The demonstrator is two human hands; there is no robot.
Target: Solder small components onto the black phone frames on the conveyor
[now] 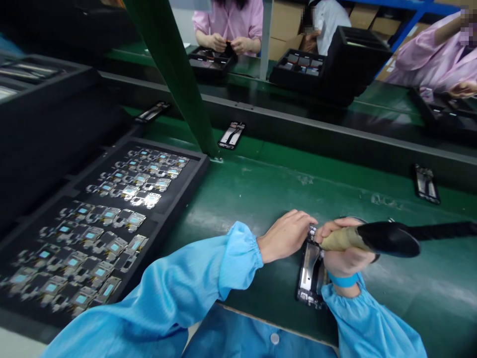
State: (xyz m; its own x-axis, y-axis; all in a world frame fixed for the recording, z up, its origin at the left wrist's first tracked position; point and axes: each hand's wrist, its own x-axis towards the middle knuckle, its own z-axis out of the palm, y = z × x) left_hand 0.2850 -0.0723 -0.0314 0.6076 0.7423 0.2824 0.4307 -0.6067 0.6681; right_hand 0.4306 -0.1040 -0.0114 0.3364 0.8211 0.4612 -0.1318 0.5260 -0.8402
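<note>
A phone mid-frame (pixel 308 268) with a silvery inside and a dark ribbon strip lies on the green bench in front of me. My left hand (pixel 288 233) grips its far end, fingers bent together at the upper left corner; the thumb is hidden. My right hand (pixel 341 256) is wrapped round an electric screwdriver (pixel 345 238) with a tan taped grip and black rear end, held over the frame's upper part. The hand and tool cover its bit and part of the frame.
At left a black tray (pixel 203 161) carries rows of phone circuit boards (pixel 112 215). More phone frames (pixel 231 135) lie along the back ledge, one (pixel 427 184) at right. A green post (pixel 179 74) rises behind the tray. A black cord (pixel 443 230) runs right. Co-workers (pixel 233 25) sit across.
</note>
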